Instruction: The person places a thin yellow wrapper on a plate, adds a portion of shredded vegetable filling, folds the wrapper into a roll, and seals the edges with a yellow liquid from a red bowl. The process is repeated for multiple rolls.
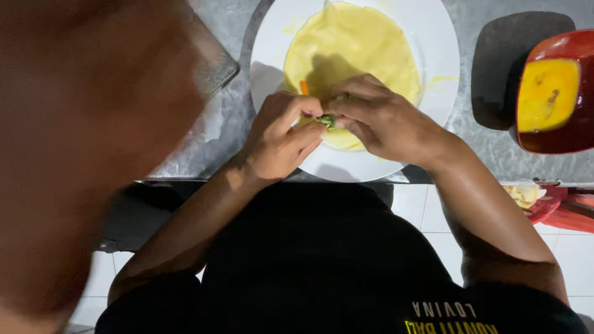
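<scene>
A white plate (439,68) on the grey counter holds a thin round yellow wrapper (356,43). Both hands meet over its near edge. My left hand (281,133) pinches that edge with bent fingers. My right hand (383,117) presses down on it from the other side, fingertips against the left ones. Between the fingertips shows a bit of green filling (326,120), and an orange strip (303,87) pokes out just above my left hand. The rest of the filling is hidden under the fingers.
A red bowl (578,133) of yellow liquid stands at the right on the grey counter (489,151). A clear glass dish corner (216,62) lies left of the plate. Below the counter edge at right sits a red dish with pale pieces (526,196). A blurred brown shape fills the left side.
</scene>
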